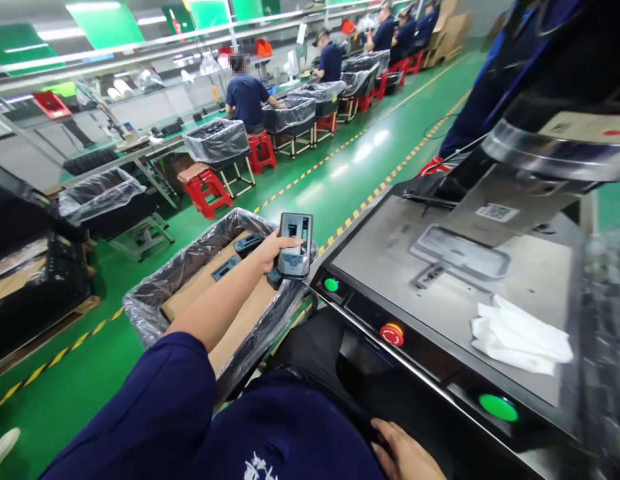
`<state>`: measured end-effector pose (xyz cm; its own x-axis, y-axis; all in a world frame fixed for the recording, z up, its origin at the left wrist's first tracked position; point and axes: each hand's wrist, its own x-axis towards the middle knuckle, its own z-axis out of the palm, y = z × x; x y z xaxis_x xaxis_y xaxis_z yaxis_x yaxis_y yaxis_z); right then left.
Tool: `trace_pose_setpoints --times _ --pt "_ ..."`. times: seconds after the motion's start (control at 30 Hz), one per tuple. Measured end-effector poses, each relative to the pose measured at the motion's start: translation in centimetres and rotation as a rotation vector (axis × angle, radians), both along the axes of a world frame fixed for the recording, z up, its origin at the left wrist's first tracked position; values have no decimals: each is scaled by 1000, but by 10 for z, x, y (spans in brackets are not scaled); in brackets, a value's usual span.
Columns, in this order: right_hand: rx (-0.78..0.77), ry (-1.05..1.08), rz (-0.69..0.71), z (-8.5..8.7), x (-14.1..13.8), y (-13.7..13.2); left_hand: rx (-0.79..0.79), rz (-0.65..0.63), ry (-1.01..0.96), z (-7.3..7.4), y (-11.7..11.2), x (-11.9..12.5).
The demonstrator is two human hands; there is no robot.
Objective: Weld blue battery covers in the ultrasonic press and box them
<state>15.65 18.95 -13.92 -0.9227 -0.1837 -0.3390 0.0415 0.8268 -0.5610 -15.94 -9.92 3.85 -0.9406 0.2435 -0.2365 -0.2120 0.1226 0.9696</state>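
Note:
My left hand (276,251) is closed on a grey plastic housing (295,265), holding it up over the near right end of a plastic-lined crate (140,308). The housing is rectangular with dark cut-outs, and my thumb lies across its face. More housings of the same kind (225,268) lie on brown cardboard in the crate, beneath and beside my forearm. At the bottom edge, my right hand (407,453) rests by my dark trousers, fingers slightly apart, with nothing visible in it. Part of that hand is cut off by the frame.
To the right stands a machine with a metal bed, a recessed fixture (460,257), a white cloth (520,337), green buttons (499,407) and a red emergency stop (391,335). Several co-workers sit along a bench at the back, near lined crates and red stools (206,190).

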Motion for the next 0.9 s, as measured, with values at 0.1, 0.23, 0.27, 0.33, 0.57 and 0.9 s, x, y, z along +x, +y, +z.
trace_pose_setpoints --times 0.1,0.23,0.27,0.33,0.57,0.9 --pt "78 -31 -1 7 -1 -1 88 -183 -126 12 48 -10" --pt "157 -65 11 17 -3 -2 108 -355 -247 18 105 -28" --pt "172 -78 8 20 -4 -2 100 -388 -273 19 118 -33" --pt "194 -109 2 27 -5 -3 75 -440 -317 21 138 -42" --pt "174 -122 -34 42 -5 -3 -55 -513 -361 23 172 -65" --pt "158 -117 -40 41 -1 -2 -432 -428 -66 21 175 -75"
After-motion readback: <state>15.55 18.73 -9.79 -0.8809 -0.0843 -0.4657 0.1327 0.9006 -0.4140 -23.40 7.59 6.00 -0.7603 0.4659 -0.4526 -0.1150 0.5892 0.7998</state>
